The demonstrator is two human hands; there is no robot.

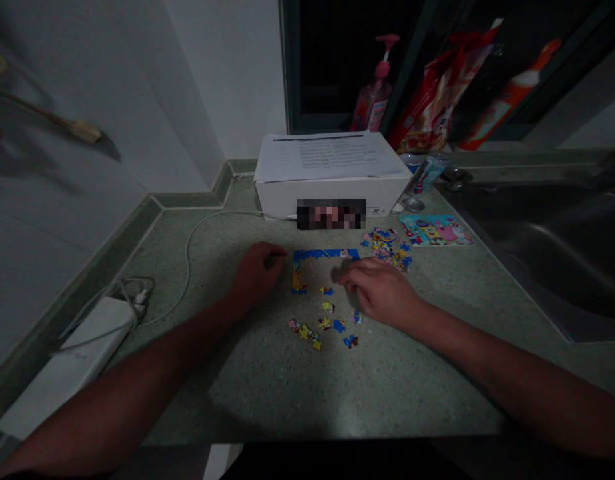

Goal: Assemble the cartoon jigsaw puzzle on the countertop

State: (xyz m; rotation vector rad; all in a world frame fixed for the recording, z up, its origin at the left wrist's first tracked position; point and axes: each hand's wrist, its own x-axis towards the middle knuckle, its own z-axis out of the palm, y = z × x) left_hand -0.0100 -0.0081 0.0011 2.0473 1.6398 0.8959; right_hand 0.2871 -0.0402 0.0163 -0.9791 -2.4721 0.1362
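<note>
A partly joined jigsaw puzzle (296, 272) lies on the counter, with a blue strip along its top and an orange-brown strip down its left side. My left hand (260, 272) rests just left of its upper left corner, fingers loosely bent, thumb apart, nothing visible in it. At the right end of the blue strip is my right hand (380, 288), its fingertips pressed together; whatever they hold is hidden. Several loose puzzle pieces (339, 325), yellow and blue, are scattered below the joined part. A pile of puzzle pieces (385, 243) sits beyond my right hand.
Behind the puzzle stands a white box (332, 190) with a printed sheet on top. A colourful picture card (436, 230) lies near the sink (542, 233) on the right. At the left are a white power strip (82, 357) and a cable (187, 250). Bottles stand by the window.
</note>
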